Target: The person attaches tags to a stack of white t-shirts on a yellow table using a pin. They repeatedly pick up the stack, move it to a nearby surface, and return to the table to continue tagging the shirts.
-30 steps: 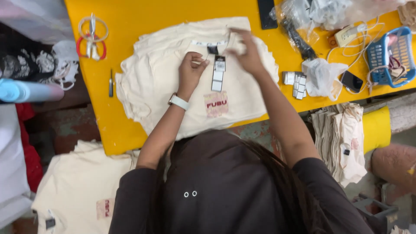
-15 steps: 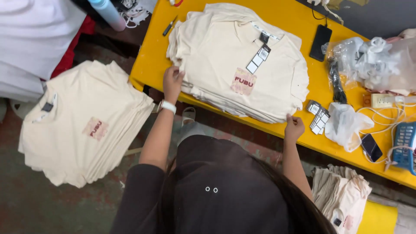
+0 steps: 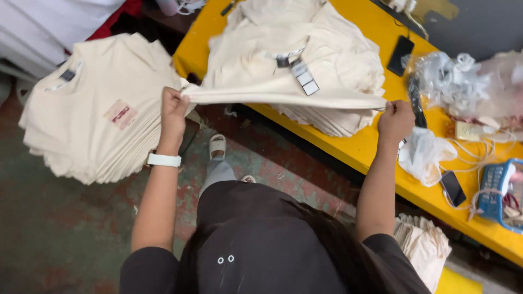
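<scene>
A cream T-shirt [image 3: 283, 81] with a hang tag [image 3: 305, 80] at its collar is lifted off a stack of cream shirts [image 3: 338, 122] on the yellow table [image 3: 376, 149]. My left hand [image 3: 173, 109], with a white wristband, grips the shirt's bottom hem at its left corner. My right hand [image 3: 395, 121] grips the hem at the right corner. The hem is stretched taut between both hands above the table's front edge. A second pile of cream shirts [image 3: 98, 109] with a red patch sits low on the left, beside my left hand.
On the table's right lie a black phone [image 3: 401, 53], clear plastic bags [image 3: 457, 81], a white bag [image 3: 425, 155], another phone [image 3: 452, 188], cables and a blue basket [image 3: 498, 190]. More folded cream cloth [image 3: 422, 245] sits under the table. My sandalled foot [image 3: 218, 146] is on the worn floor.
Both hands went from resting at the table's edge to gripping the top shirt's hem and lifting it off the stack. The view has swung left toward the lower pile.
</scene>
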